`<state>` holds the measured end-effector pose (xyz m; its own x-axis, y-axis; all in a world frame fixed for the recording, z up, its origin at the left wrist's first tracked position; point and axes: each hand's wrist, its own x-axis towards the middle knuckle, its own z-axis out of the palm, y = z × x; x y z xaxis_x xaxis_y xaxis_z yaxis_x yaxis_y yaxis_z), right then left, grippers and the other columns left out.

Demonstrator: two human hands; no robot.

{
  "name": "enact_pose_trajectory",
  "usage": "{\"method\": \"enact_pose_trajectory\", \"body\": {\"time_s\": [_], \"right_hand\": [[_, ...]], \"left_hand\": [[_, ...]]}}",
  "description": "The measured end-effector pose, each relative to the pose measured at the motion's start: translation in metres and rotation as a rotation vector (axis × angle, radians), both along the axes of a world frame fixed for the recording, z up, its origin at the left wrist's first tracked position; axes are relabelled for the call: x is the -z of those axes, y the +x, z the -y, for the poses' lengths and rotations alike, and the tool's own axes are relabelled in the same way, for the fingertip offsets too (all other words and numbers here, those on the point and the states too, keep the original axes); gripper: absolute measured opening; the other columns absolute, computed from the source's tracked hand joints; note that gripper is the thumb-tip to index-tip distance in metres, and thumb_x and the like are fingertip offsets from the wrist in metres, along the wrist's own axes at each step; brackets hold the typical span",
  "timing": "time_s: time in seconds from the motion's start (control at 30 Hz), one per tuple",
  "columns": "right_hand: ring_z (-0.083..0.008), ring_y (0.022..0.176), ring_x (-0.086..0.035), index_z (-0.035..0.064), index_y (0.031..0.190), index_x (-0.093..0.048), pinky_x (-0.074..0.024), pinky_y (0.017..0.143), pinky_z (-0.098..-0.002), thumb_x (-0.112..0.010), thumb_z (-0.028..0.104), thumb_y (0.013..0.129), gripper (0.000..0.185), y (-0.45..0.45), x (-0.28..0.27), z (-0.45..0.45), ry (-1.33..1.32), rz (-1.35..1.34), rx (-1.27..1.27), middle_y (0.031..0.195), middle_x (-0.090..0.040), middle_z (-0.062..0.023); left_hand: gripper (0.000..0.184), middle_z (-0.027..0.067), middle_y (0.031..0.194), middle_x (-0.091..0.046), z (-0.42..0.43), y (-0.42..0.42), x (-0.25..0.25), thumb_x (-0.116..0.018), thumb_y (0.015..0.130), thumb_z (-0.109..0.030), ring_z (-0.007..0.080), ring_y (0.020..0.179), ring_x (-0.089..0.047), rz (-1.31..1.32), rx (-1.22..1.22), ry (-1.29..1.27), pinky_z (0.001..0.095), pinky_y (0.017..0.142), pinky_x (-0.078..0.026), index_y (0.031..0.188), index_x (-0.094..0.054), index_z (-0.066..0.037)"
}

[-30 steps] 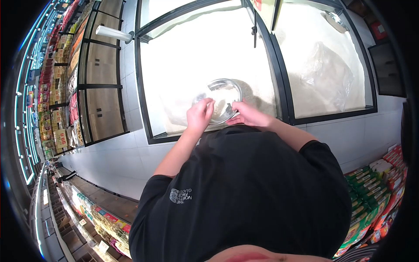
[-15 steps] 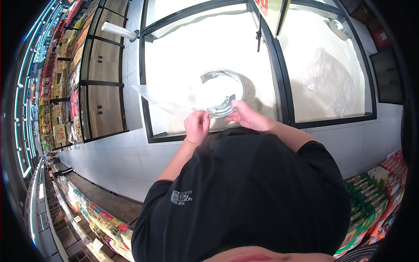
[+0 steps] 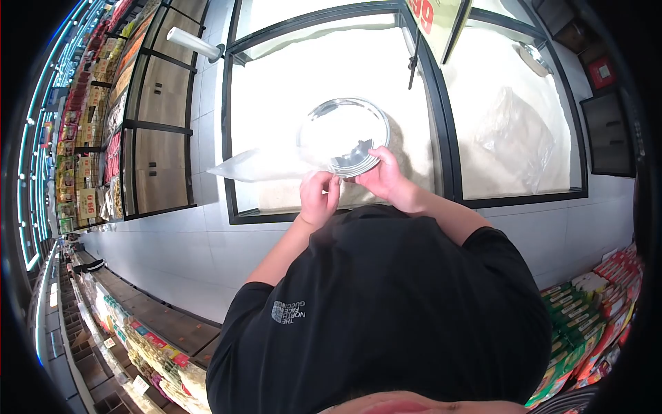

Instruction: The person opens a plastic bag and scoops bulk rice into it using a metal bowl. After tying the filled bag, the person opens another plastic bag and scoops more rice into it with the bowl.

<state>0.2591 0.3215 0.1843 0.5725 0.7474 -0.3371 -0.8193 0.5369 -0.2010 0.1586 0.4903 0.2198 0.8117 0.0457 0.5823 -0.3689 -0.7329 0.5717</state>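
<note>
A shiny metal bowl (image 3: 362, 162) is tilted over a bin of white grain, its bright interior partly washed out by glare. My right hand (image 3: 389, 181) grips the near right rim, thumb on top and fingers underneath. Just left of it, my left hand (image 3: 319, 196) is closed in a pinch at the edge of a clear plastic bag (image 3: 252, 165). The bag stretches out to the left over the bin's edge, and its part by the bowl is hard to make out against the white grain. My left fingertips are close to the bowl's near rim.
Black frames (image 3: 448, 138) divide the grain bins (image 3: 276, 76). In the right bin lie another plastic bag (image 3: 517, 131) and a metal scoop or bowl (image 3: 534, 58). A price sign (image 3: 438, 27) stands between them. A white roll (image 3: 193, 43) sticks out at left; packaged goods (image 3: 586, 310) lie right.
The bowl has shifted slightly up and left and shows more of its inside. My left hand has moved a little right, closer to my right hand; the bag's free end has dropped lower.
</note>
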Motion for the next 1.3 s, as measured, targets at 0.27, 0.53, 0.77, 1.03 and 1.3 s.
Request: {"method": "enact_pose_trajectory", "body": {"time_s": [0.27, 0.53, 0.77, 1.03, 1.3], "right_hand": [[-0.0325, 0.138, -0.048, 0.0027, 0.15, -0.034, -0.0348, 0.119, -0.0531, -0.055, 0.021, 0.092, 0.065, -0.001, 0.008, 0.002, -0.087, 0.124, 0.117, 0.147, -0.048, -0.0173], [-0.0294, 0.144, -0.037, 0.0184, 0.154, -0.012, -0.0341, 0.119, -0.0546, -0.05, 0.007, 0.091, 0.075, -0.003, 0.025, 0.016, -0.192, 0.252, 0.101, 0.154, -0.031, -0.0146], [-0.0287, 0.142, -0.039, 0.0203, 0.154, -0.007, -0.0356, 0.117, -0.0516, -0.049, 0.003, 0.09, 0.079, -0.006, 0.006, 0.016, -0.302, 0.318, 0.112, 0.152, -0.03, -0.0155], [-0.03, 0.147, -0.034, 0.0109, 0.159, -0.009, -0.031, 0.12, -0.0433, -0.048, 0.001, 0.088, 0.081, -0.005, -0.012, 0.018, -0.697, 0.633, 0.103, 0.155, -0.034, -0.0182], [-0.0325, 0.15, -0.03, -0.0001, 0.159, -0.005, -0.0226, 0.123, -0.0403, -0.048, -0.002, 0.087, 0.083, -0.005, -0.03, 0.023, -0.868, 0.856, 0.163, 0.159, -0.029, -0.0227]], "left_hand": [[0.017, 0.0087, 0.078, -0.061, 0.002, -0.01, 0.013, -0.067, 0.091, 0.006, 0.0188, 0.063, -0.059, -0.108, 0.002, -0.165, 0.0335, 0.06, -0.048, 0.099, -0.055, -0.002], [0.03, 0.0015, 0.064, -0.049, -0.016, -0.032, -0.002, -0.079, 0.088, -0.018, 0.0144, 0.056, -0.046, -0.429, -0.356, -0.312, 0.0304, 0.054, -0.041, 0.1, -0.053, -0.008], [0.041, 0.0146, 0.091, -0.064, -0.037, 0.034, -0.062, -0.076, 0.091, -0.028, 0.0285, 0.081, -0.063, -0.582, -0.463, -0.059, 0.0403, 0.075, -0.052, 0.11, -0.056, 0.002], [0.02, 0.011, 0.09, -0.068, -0.037, 0.055, -0.012, -0.07, 0.092, -0.021, 0.0263, 0.076, -0.065, -0.708, -0.324, -0.177, 0.0371, 0.072, -0.053, 0.101, -0.066, -0.003], [0.007, -0.0018, 0.087, -0.062, -0.021, 0.031, -0.02, -0.064, 0.1, -0.011, 0.0066, 0.072, -0.051, -0.474, -0.403, -0.452, 0.023, 0.067, -0.046, 0.104, -0.065, -0.004]]}}
